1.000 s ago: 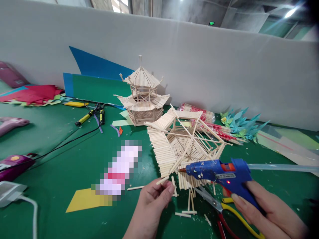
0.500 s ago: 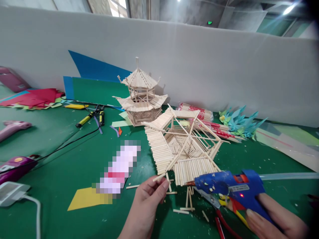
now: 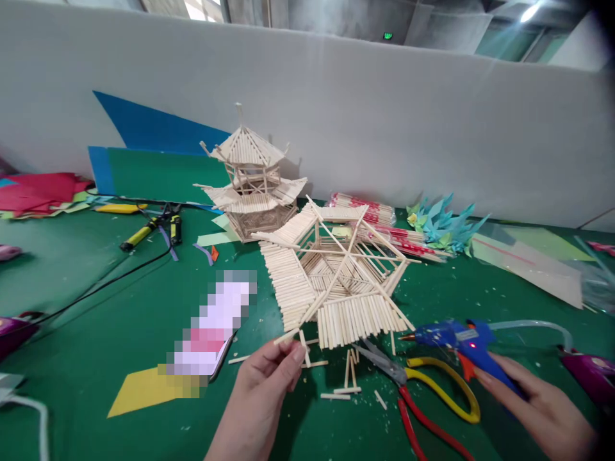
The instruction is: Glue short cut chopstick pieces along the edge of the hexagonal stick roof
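Observation:
My left hand (image 3: 271, 378) pinches a short wooden stick (image 3: 287, 337) between thumb and fingers, just in front of an unfinished stick pavilion (image 3: 343, 320). That pavilion has slats on some roof sides and bare ribs elsewhere. In my right hand (image 3: 538, 397) is a blue hot glue gun (image 3: 451, 336), its copper nozzle pointing left, apart from the roof's right front corner. Between my hands lie pliers (image 3: 391, 371) with one red and one yellow handle, and cut stick pieces (image 3: 346, 390). A two-tier stick pagoda (image 3: 250, 202) stands upright behind.
A blurred-out phone-like slab (image 3: 214, 330) lies on yellow paper (image 3: 129, 397) at left. Yellow-black wire strippers (image 3: 154, 230) and a black cable lie beyond. Bagged stick bundles (image 3: 403, 240) and teal folded paper (image 3: 446, 224) sit behind. A white partition (image 3: 336, 115) borders the green table.
The glue gun has drawn away to the right from the roof's front edge, uncovering the pliers. My left hand still pinches the stick. The whole view has shifted slightly.

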Motion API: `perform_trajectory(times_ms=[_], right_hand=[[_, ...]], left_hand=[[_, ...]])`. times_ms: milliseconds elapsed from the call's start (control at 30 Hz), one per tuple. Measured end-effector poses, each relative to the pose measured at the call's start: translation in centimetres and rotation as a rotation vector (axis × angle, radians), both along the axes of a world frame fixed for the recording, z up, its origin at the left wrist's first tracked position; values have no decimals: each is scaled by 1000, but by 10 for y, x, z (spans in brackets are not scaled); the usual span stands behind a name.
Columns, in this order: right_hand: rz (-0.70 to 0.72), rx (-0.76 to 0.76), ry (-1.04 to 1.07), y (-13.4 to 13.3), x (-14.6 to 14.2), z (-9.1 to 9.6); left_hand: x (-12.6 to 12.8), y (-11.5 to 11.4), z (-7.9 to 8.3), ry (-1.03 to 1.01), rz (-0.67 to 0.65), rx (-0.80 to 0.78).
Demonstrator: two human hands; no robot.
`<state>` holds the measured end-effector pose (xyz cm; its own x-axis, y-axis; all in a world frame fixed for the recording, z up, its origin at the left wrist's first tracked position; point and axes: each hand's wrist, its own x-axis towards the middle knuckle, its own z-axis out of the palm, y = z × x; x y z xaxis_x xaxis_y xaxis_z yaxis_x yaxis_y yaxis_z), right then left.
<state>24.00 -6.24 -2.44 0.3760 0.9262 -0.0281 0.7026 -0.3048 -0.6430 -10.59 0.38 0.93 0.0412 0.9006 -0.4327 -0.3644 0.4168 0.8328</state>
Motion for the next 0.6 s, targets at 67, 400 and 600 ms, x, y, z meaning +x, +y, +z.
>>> perform_trajectory(times_ms=[67,400,600], right_hand=[[24,-59,-1,6,-3,2],[197,-22,18,21,-11,21],[54,-30,10,43,34,-8]], left_hand=[[-1,-2,-1,8,-2,-8],[-3,-5,1,25,-6,-27],[1,-6,3,-11,0,11]])
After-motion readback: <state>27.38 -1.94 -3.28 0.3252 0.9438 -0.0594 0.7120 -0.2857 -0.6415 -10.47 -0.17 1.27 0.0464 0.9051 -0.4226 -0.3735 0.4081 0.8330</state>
